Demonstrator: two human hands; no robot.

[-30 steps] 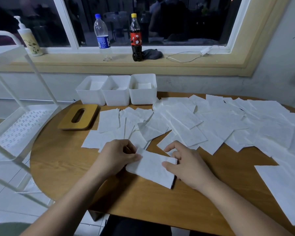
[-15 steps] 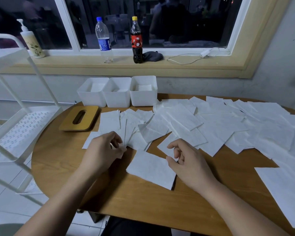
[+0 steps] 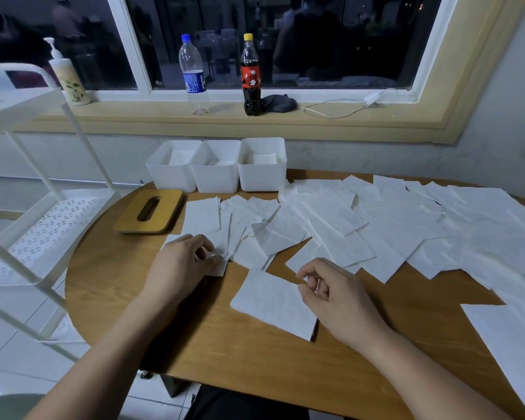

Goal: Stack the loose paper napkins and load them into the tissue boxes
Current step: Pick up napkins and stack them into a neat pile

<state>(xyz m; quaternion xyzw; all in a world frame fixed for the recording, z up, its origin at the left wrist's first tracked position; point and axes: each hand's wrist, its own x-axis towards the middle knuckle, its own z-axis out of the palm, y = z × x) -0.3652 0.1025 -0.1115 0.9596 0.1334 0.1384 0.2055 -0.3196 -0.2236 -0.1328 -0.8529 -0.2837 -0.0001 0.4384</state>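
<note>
Three tissue boxes stand far left on the table, and loose napkins spread to the right. Our left hand pinches one napkin. Our right hand, fingers loosely curled, holds nothing beside the near stack. We cannot read the labels on the bottles.

Left hand pinches napkin; right hand at stack.
</note>
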